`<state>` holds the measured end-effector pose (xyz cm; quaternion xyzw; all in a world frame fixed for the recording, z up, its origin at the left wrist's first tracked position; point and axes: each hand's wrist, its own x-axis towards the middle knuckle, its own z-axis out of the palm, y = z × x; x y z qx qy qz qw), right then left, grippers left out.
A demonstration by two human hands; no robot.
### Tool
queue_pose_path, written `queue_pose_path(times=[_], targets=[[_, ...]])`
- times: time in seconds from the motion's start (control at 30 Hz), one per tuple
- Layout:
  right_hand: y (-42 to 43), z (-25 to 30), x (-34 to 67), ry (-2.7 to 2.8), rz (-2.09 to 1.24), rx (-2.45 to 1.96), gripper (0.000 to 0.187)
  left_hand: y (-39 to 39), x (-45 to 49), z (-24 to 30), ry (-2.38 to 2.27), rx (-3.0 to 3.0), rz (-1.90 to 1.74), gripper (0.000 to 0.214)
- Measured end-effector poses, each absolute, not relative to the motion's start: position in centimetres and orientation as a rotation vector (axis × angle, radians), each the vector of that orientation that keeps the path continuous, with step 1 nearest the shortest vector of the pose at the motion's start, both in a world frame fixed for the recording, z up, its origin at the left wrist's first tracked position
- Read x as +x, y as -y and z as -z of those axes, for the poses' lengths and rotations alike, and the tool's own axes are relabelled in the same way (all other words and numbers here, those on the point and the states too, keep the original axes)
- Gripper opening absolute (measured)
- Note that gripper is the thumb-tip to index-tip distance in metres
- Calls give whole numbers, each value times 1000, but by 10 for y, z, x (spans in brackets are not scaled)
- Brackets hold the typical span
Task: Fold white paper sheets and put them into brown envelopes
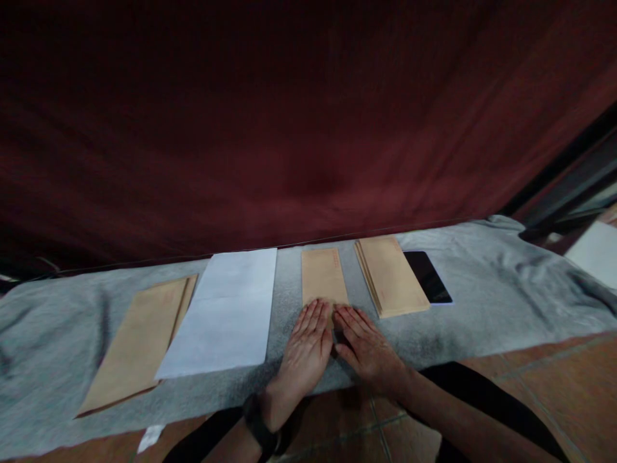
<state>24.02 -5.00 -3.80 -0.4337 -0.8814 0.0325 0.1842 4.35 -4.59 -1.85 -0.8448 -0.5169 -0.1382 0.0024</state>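
Observation:
A brown paper envelope point(322, 273) lies flat in the middle of the grey cloth, its near end partly covered by my hands. My left hand point(308, 344), with a dark band on the wrist, rests flat on that near end, fingers stretched forward. Beside it, my right hand point(366, 341) also lies flat, its fingertips on the envelope's near right edge. Both hands are open, pressing down rather than gripping. To the right sits a stack of brown envelopes point(393, 276). Left of my hands is a stack of white paper sheets point(224, 315).
More brown envelopes point(137, 341) lie at the far left, partly under the white paper. A dark-screened tablet or phone point(429, 278) is partly under the right stack. The grey cloth point(506, 296) meets a dark red curtain point(308, 161) behind; tiled floor point(563, 379) shows in front.

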Motion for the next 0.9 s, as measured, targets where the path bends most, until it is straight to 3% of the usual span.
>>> queue_pose_path(times=[0.2,0.53,0.9], targets=[[56,45,235,2455,-26,-1199,56,27,50,18,1487,-2852,372,52],[56,48,234,2465,18,-1225,59,-23,62,29,1444,-2769,258,54],[54,32,236,2529,-125,-1242,67,-100,91,33,1750,-2611,269,57]])
